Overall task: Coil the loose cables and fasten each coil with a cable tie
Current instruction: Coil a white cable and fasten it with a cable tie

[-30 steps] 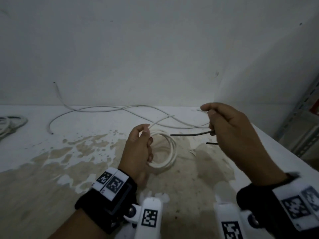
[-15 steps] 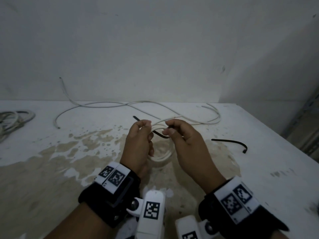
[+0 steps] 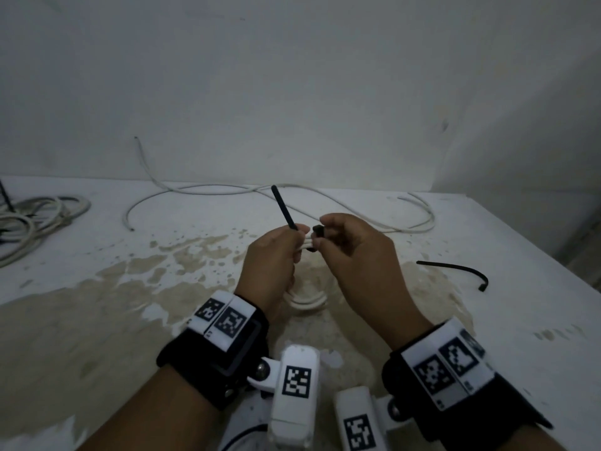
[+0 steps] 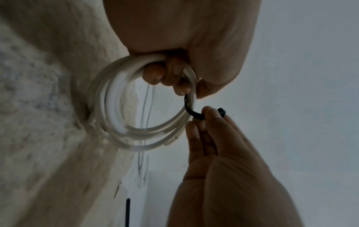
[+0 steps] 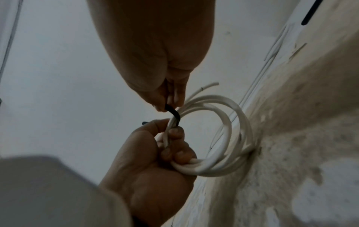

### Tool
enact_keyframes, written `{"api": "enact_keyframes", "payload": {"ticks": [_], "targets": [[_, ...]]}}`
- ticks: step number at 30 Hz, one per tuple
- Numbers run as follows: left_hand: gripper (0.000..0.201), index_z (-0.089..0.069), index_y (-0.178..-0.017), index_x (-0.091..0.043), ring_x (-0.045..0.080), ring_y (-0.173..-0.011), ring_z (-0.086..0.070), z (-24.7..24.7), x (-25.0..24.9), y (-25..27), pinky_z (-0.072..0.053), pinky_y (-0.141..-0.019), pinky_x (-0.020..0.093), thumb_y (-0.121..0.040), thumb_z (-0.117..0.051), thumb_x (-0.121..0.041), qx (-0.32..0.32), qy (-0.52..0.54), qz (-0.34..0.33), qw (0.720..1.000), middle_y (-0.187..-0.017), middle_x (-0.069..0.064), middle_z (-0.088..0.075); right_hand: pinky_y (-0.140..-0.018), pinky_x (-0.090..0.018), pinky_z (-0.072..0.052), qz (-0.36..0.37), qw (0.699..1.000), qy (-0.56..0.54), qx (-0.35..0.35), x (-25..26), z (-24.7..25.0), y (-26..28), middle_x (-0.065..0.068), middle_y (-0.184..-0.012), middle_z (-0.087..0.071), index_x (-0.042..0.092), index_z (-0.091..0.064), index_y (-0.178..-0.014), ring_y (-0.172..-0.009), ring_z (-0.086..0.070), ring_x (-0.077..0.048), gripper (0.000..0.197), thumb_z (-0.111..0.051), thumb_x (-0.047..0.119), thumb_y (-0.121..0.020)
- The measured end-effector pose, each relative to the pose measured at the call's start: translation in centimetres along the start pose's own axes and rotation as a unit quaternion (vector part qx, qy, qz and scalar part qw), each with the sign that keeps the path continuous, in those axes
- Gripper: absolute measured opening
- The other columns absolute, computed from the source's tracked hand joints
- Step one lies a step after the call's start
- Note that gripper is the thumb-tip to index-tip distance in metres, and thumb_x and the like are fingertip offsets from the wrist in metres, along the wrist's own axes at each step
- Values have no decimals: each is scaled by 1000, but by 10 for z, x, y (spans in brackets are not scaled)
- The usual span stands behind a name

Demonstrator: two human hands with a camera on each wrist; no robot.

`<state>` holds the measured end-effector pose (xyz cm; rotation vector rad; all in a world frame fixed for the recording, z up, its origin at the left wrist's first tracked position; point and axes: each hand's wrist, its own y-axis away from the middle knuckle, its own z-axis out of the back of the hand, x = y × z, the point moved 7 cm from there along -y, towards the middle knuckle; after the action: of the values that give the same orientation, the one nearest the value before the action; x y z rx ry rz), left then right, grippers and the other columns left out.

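Two black cable ties, one white coil, one loose white cable and one tangled bundle occupy the table.

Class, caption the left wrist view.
Left hand grips white cable coil; right hand pinches black cable tie around it.

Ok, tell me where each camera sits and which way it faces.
Head: on the head, facing forward and down at the table; both hands and wristbands show.
Left wrist: looks along the left hand at the coil.
Right wrist: looks along the right hand at the same coil.
Shared: both wrist views show the coil and the tie.
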<state>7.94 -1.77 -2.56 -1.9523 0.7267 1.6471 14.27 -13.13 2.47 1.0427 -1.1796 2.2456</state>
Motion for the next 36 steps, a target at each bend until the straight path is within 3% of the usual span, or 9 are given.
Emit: {"api": "enact_keyframes", "payload": {"ticks": [3, 7, 10, 12, 16, 20, 24, 27, 36], "targets": [[17, -71, -90, -21, 10, -44, -39, 9, -5, -3, -32, -47, 23, -90, -55, -14, -25, -39, -27, 999, -76, 2, -62, -77, -12, -49, 17, 1000, 13, -6, 4, -1, -3, 19, -85, -63, 14, -68, -105, -82, -63, 1, 22, -66, 8, -85], [31, -60, -110, -34, 8, -38, -31, 14, -13, -3, -29, -39, 18, -90, -57, -10, -11, -47, -54, 997, -74, 1, -63, -81, -16, -51, 7, 1000, -8, -4, 2, -9, -4, 8, -93, -67, 14, -67, -109, -88, -65, -5, 23, -63, 8, -87], [30, -64, -115, -20, 3, -33, -31, 18, -14, -7, -28, -36, 13, -90, -58, -6, -18, -58, -63, 996, -76, 2, -62, -82, -14, -50, 2, 1000, -20, -8, -2, -12, -5, 5, -98, -67, 14, -66, -112, -90, -63, -4, 26, -61, 6, -88], [29, -64, -115, -15, 1, -33, -33, 21, -15, -8, -28, -37, 13, -88, -59, -5, -26, -65, -69, 995, -77, 6, -60, -80, -11, -48, 3, 1000, -23, -12, -3, -14, -5, 10, -96, -65, 14, -66, -113, -90, -62, -1, 27, -59, 5, -89], [36, -60, -116, -30, 0, -38, -40, 21, -16, -9, -33, -42, 12, -88, -59, -8, -14, -113, -93, 989, -81, 9, -66, -79, -8, -46, 13, 999, -21, -43, -4, -11, -3, 22, -91, -59, 13, -66, -115, -87, -61, 2, 28, -59, 5, -89], [23, -72, -106, -23, -11, -70, -60, 21, -15, -10, -44, -64, 7, -87, -60, -17, -20, -204, -117, 972, -94, -11, -71, -80, -14, -50, -2, 994, -43, -99, -10, 0, -3, 11, -92, -68, 13, -69, -111, -85, -64, 0, 24, -64, 11, -88], [25, -72, -111, -18, 7, -100, -65, 14, -18, -3, -47, -86, 16, -90, -58, -20, -13, -256, -150, 955, -106, -1, -73, -85, -25, -53, -2, 994, -30, -102, -9, 2, -3, 9, -94, -69, 13, -71, -107, -89, -65, -2, 20, -63, 12, -88], [23, -73, -108, -19, 6, -95, -66, 8, -23, 2, -50, -88, 23, -91, -57, -19, -9, -278, -187, 942, -100, -2, -74, -85, -34, -54, 8, 995, -13, -96, -6, 1, -3, 10, -91, -67, 12, -72, -105, -89, -65, -7, 20, -62, 10, -88], [22, -74, -105, -19, 14, -87, -66, 4, -26, 4, -50, -82, 28, -92, -56, -18, -7, -296, -217, 930, -88, 2, -74, -83, -39, -55, -3, 995, -22, -94, -9, 0, -3, 5, -95, -70, 12, -72, -104, -87, -68, -13, 19, -61, 10, -88]]}}
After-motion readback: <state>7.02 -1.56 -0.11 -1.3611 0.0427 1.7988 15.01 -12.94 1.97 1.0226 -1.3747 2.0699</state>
